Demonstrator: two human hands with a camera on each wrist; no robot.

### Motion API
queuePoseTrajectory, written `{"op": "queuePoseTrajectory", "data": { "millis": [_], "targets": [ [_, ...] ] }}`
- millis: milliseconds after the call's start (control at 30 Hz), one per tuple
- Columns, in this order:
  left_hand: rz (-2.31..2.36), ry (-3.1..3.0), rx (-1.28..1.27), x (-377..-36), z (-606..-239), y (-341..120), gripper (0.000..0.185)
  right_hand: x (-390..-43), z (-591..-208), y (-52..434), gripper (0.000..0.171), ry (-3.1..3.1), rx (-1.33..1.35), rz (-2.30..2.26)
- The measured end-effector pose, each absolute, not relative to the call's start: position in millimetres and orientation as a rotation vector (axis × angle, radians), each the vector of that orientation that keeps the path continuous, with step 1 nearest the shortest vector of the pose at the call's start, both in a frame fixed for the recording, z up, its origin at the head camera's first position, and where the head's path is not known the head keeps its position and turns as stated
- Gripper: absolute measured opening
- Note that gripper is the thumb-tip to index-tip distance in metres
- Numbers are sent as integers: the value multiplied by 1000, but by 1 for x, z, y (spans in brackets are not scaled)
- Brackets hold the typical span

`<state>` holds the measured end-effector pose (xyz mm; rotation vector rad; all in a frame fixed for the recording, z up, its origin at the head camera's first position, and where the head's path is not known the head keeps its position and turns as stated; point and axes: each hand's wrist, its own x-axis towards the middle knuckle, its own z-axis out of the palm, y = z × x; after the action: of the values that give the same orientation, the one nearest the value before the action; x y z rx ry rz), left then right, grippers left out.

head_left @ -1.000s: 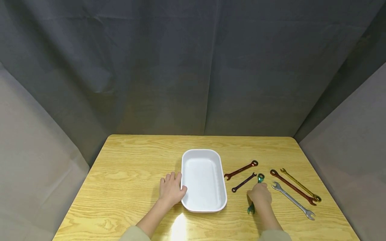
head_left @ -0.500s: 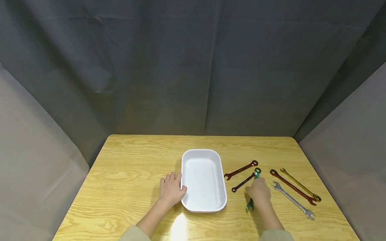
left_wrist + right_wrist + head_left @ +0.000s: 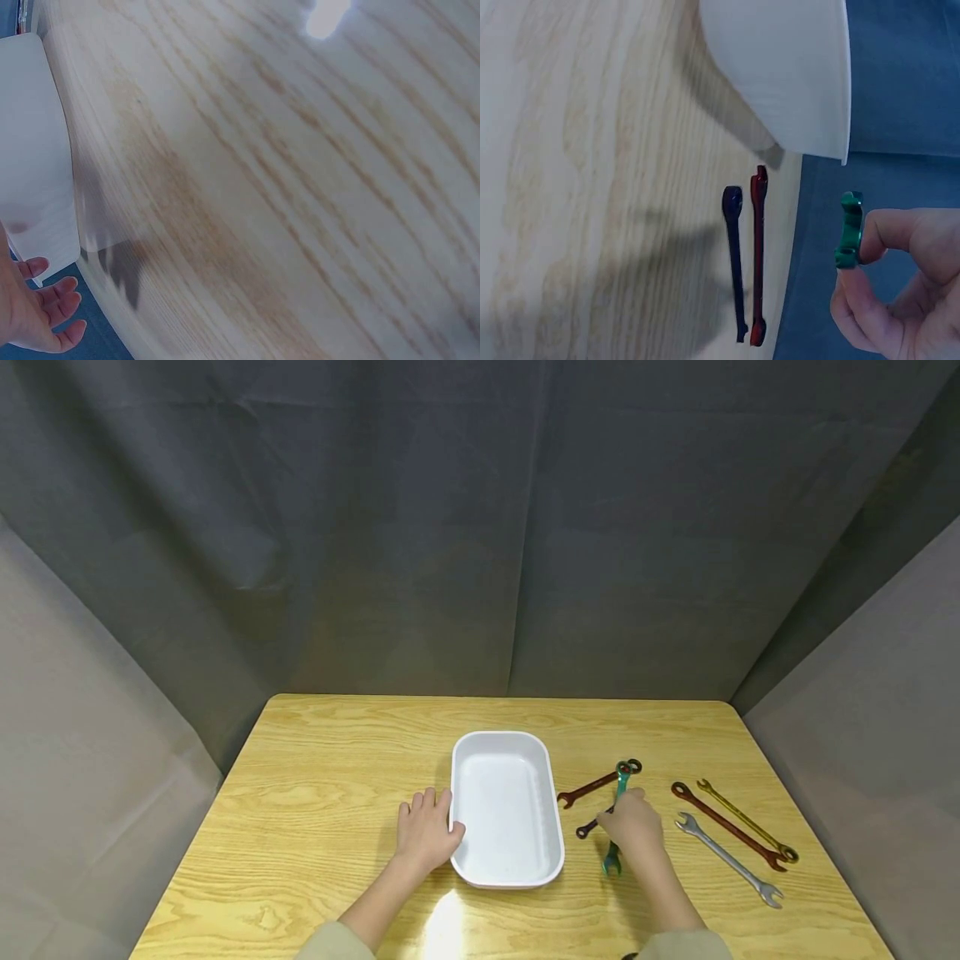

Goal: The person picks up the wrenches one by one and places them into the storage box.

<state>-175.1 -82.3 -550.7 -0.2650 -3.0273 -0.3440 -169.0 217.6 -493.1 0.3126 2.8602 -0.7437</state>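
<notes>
A green wrench [image 3: 618,814] is pinched in the right hand [image 3: 632,827] just right of a white tray [image 3: 507,877], whose left rim is touched by the flat, relaxed left hand [image 3: 425,829] on the worktop [image 3: 315,793].

A: Where is the tray [image 3: 507,739] sitting?
B: Mid-table [image 3: 330,760], left hand [image 3: 425,832] resting against its left side.
A: Wrenches?
B: Five lying right of tray; right hand [image 3: 633,831] holding one wrench [image 3: 619,781] above them.

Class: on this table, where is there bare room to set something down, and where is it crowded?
Bare wood lies left of the left hand and behind the white tray. Right of the tray it is crowded: wrenches lie close together around the right hand.
</notes>
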Motion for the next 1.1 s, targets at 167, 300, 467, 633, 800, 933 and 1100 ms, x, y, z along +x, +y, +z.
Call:
{"op": "queuePoseTrajectory", "data": {
  "millis": [167, 300, 467, 633, 800, 933, 1100],
  "targets": [
    [-360, -3034, -269, -175, -551, -82, 48, -170, -487, 211, 73, 2869, 288, -772],
    [-362, -3030, -269, -174, -551, -82, 48, -170, -484, 206, 69, 2869, 287, -795],
    [-356, -3022, -271, -174, -552, -82, 48, -172, -480, 197, 71, 2882, 267, -807],
    [-358, -3023, -269, -174, -552, -82, 49, -174, -475, 188, 71, 2869, 265, -832],
    [-355, -3029, -264, -174, -552, -82, 50, -177, -472, 180, 73, 2855, 263, -832],
    [-357, -3036, -263, -174, -552, -82, 52, -178, -470, 173, 78, 2875, 222, -805],
    [-370, -3041, -265, -174, -551, -82, 52, -180, -471, 164, 57, 2905, 200, -816]
  ]
}}
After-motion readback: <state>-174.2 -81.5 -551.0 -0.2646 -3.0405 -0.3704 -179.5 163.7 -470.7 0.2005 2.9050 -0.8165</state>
